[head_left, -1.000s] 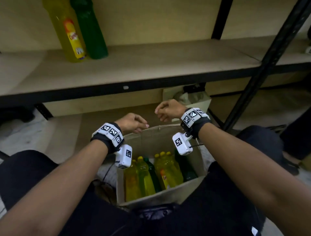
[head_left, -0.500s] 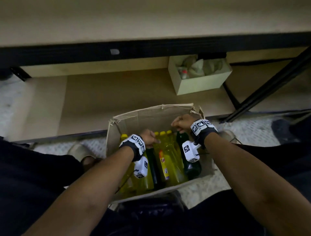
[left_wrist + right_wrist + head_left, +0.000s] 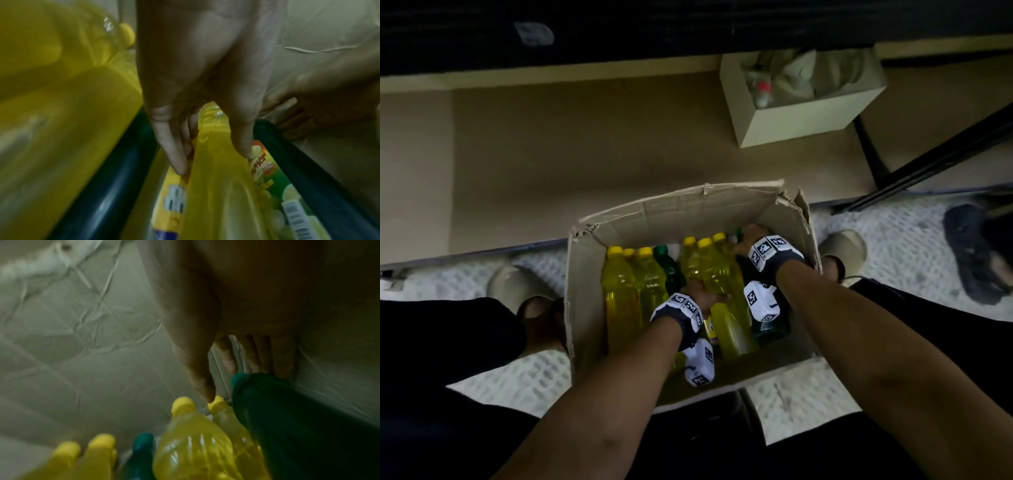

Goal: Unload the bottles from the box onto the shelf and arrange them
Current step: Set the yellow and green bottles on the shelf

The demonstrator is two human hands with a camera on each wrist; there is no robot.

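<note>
An open cardboard box [image 3: 678, 202] on the floor between my feet holds several yellow bottles [image 3: 619, 291] and green bottles [image 3: 669, 267], all standing close together. My left hand [image 3: 702, 298] is down among them. In the left wrist view the left hand [image 3: 211, 162] pinches one yellow bottle [image 3: 218, 178], fingers on one side and thumb on the other. My right hand [image 3: 750, 236] is at the box's far right corner over a green bottle [image 3: 770, 329]. In the blurred right wrist view the right hand [image 3: 232, 381] has straight fingers behind the top of that green bottle [image 3: 287, 418].
A low shelf board [image 3: 585, 154] lies just beyond the box, with a small carton [image 3: 798, 120] of crumpled things on it. The black edge of the shelf above [image 3: 688, 31] crosses the top. A black brace [image 3: 928, 164] slants at right. A dark shoe [image 3: 969, 253] lies far right.
My view has tilted down from the shelf to the box. Both hands have dropped from above the box into it, the left onto a yellow bottle, the right into the far right corner.
</note>
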